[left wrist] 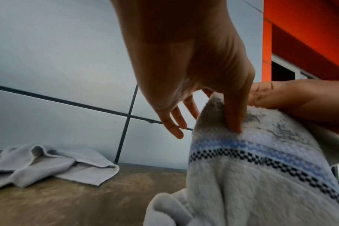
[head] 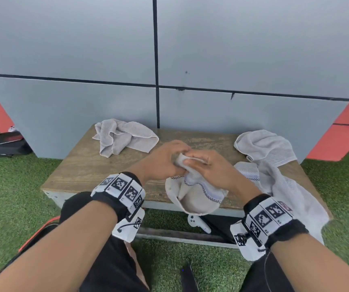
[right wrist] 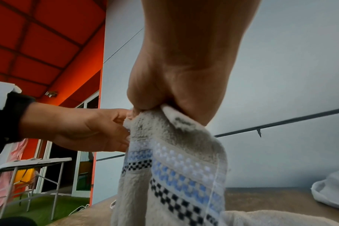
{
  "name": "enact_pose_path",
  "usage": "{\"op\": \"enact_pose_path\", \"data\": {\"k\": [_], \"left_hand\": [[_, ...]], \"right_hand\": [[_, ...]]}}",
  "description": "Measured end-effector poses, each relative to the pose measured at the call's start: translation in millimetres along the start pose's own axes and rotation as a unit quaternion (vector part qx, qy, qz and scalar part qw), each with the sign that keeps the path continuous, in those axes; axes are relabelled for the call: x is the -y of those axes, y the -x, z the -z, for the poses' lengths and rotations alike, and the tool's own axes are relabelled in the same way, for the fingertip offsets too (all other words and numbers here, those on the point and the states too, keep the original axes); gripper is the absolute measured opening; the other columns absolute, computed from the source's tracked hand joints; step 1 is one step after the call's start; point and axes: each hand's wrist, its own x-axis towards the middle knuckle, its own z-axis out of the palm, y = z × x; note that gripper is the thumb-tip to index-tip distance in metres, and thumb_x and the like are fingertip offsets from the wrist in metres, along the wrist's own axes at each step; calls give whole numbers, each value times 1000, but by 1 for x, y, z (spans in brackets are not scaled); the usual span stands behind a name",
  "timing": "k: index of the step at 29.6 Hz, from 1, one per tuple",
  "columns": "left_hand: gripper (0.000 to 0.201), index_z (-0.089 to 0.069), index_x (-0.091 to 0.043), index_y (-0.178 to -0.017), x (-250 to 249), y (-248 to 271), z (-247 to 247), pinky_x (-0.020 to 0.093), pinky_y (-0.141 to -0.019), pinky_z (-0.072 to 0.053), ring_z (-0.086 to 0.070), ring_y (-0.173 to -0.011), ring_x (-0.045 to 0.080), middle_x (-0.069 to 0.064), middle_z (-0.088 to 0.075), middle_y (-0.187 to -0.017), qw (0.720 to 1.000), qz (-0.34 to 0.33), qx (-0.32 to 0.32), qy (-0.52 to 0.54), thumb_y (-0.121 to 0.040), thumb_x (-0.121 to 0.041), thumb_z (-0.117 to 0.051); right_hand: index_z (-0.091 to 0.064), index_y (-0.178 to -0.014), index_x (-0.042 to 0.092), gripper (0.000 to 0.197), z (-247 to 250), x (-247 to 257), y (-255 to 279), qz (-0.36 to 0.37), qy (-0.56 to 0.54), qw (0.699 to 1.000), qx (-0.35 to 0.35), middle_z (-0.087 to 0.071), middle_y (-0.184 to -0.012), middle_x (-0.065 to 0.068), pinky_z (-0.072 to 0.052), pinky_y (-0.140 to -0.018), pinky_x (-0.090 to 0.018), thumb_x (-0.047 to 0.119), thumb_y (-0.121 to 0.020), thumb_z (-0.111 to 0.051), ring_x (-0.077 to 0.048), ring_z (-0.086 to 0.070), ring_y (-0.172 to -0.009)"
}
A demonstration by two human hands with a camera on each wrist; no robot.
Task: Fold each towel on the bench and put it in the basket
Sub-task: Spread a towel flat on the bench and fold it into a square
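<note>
While both the left hand (head: 162, 159) and right hand (head: 208, 165) pinch the checkered towel (head: 196, 197) by its bunched top, each should slide to a corner and spread it above the bench (head: 81, 165)

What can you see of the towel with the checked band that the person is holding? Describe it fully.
The checked-band towel is cream terry cloth with a woven band of blue squares edged by dark checks. It hangs bunched from its top edge, pinched by the left hand and the right hand close together. Its lower part sags over the front edge of the wooden bench.
</note>
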Motion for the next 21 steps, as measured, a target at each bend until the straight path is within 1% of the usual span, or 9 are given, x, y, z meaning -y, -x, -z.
{"op": "enact_pose_path", "data": {"k": [3,5,7,10,11,13,15,18,21], "left_hand": [[35,-70,-8,-86,-7,-7,8,44,-82,-49,-62,-88,20,5,-64,-96,999,15,6,-51,-69,-37,-78],[30,-68,-7,-78,-5,-8,12,39,-71,-47,-58,-75,15,3,-63,-90,998,28,-14,-49,-75,-34,-80],[27,-68,-4,-77,-4,-6,17,25,-62,-39,-50,-64,8,6,-63,-85,998,25,-49,-22,-79,-27,-81],[35,-55,2,-66,-4,-3,28,22,-54,-30,-41,-55,10,8,-48,-63,995,57,-75,38,-83,-19,-78],[43,-46,-1,-61,-4,-2,31,24,-52,-26,-35,-53,12,7,-38,-59,994,70,-67,45,-84,-20,-77],[50,-37,-11,-57,-3,0,36,26,-51,-19,-28,-52,14,3,-27,-58,995,75,-37,57,-85,-21,-77],[50,-38,-16,-55,-3,1,38,25,-51,-19,-28,-50,13,-2,-28,-54,995,79,-18,55,-85,-23,-77],[49,-39,-16,-56,-2,0,38,22,-49,-20,-29,-47,9,-7,-30,-52,996,87,-12,8,-84,-29,-77],[52,-40,-18,-55,3,-4,42,24,-52,-27,-35,-47,7,-8,-37,-52,991,106,-8,-76,-81,-39,-79]], "right_hand": [[-75,-102,23,11,9,7,6,-3,-1,1000,-14,-74,-97,2,-45,-78,-21,27,-96,-67,-12,-66,-87],[-73,-99,19,8,16,8,10,-14,-1,1000,-28,-71,-93,-4,-42,-74,-23,25,-94,-69,-9,-59,-80],[-72,-93,17,10,24,4,13,-22,44,998,-39,-68,-82,1,-41,-69,-25,26,-94,-69,-6,-54,-72],[-61,-78,0,34,37,-8,17,-56,102,990,-83,-48,-63,1,-33,-62,-33,28,-97,-65,-11,-41,-60],[-59,-76,-2,37,42,-11,18,-61,102,987,-106,-48,-62,-2,-33,-61,-35,28,-97,-64,-14,-41,-59],[-65,-80,1,31,50,-14,18,-51,106,982,-148,-62,-69,-8,-43,-67,-41,27,-97,-64,-26,-53,-67],[-73,-90,6,20,55,-13,14,-36,92,977,-187,-72,-85,-8,-47,-78,-37,24,-97,-65,-23,-62,-81],[-73,-95,13,13,62,-14,3,-16,77,967,-244,-71,-83,2,-46,-68,-32,21,-98,-64,-12,-60,-70],[-68,-96,13,11,66,-22,-3,1,82,953,-292,-65,-80,2,-48,-71,-35,18,-100,-58,-20,-58,-72]]}}
